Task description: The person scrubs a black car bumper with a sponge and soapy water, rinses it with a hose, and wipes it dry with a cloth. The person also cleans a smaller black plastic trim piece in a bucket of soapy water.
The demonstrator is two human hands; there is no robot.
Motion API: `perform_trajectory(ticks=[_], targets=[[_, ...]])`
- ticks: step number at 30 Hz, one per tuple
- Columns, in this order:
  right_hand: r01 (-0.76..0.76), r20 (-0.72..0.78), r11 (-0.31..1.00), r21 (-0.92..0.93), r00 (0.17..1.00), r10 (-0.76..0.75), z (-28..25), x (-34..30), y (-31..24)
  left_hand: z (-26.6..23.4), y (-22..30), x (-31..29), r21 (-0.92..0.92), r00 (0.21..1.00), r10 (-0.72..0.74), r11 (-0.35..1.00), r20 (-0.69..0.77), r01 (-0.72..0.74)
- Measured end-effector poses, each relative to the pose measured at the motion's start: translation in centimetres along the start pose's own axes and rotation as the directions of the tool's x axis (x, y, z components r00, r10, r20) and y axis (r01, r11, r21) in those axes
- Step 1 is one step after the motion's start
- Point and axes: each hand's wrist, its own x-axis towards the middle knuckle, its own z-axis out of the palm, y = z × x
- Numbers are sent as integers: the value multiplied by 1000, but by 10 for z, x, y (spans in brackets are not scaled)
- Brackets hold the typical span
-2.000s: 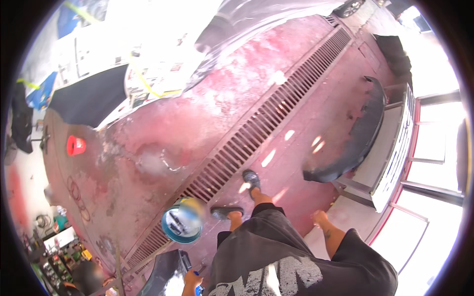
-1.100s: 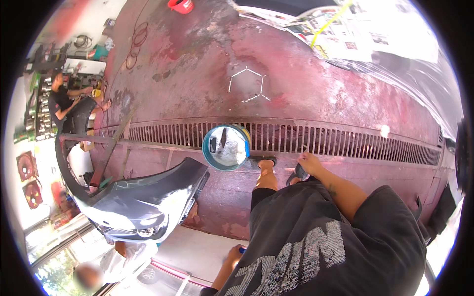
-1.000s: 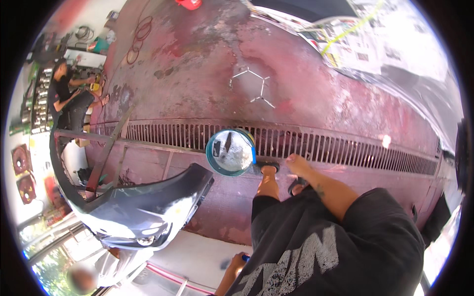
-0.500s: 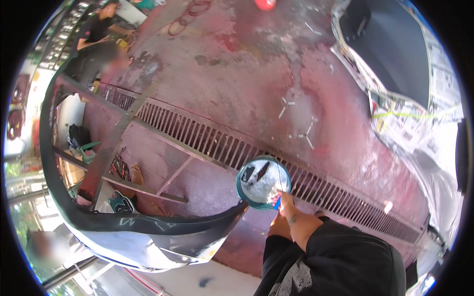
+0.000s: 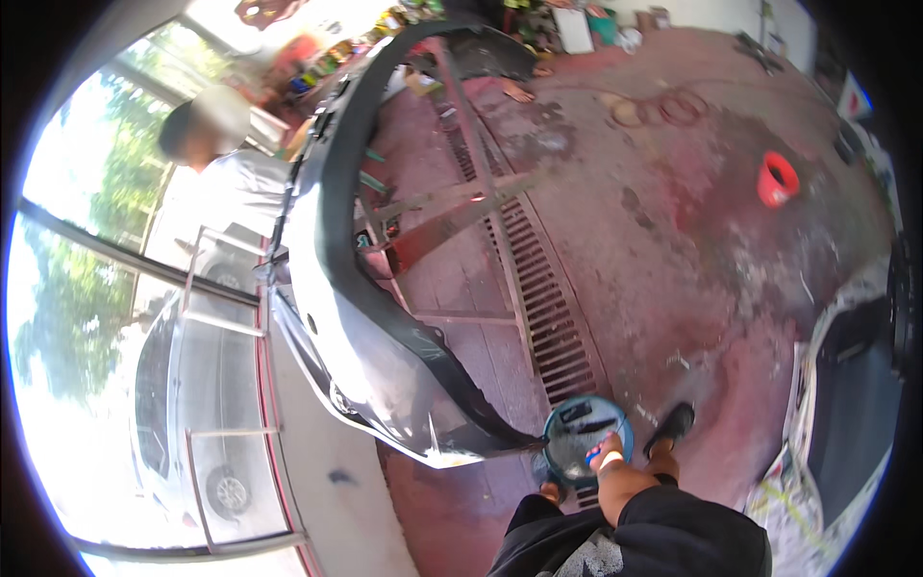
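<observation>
My right hand (image 5: 606,450) is over the near side of a round teal bucket (image 5: 627,433). Its fingers are closed around a small blue thing (image 5: 592,456), whose kind I cannot make out. Pale, cloudy liquid (image 5: 569,454) fills the bucket, and two dark pieces, one of them a blackish block (image 5: 576,412), lie in it. My left hand cannot be seen. Left of the bucket, a large grey-and-black car bumper (image 5: 385,385) rests on a metal stand (image 5: 519,317), its near end close to the bucket rim.
A floor grate (image 5: 553,337) runs toward the bucket. My shod right foot (image 5: 673,423) stands beside it. A red bucket (image 5: 777,180) and a coiled hose (image 5: 663,109) are farther off. A person in light clothes (image 5: 236,192) is behind the bumper. Covered car parts (image 5: 846,385) stand at right.
My view has swung left, so the bumper now stands more upright in the picture and the bucket sits lower. My right hand stays over the bucket with the blue thing.
</observation>
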Motion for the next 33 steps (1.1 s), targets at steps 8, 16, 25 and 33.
perform_trajectory(ticks=[8,16,25,33], targets=[[114,23,977,-178,994,-111,9,-74,-208,36,152,-14,-66,935,-133,991,-329,118],[256,-36,899,-354,957,-287,-15,-60,-430,66,237,-37,-76,850,-242,969,-467,234],[505,112,616,-604,819,-563,9,20,-666,77,266,-58,-55,791,-326,936,-518,349],[619,346,194,-761,641,-685,28,20,-824,87,272,-68,-8,803,-344,921,-486,390]])
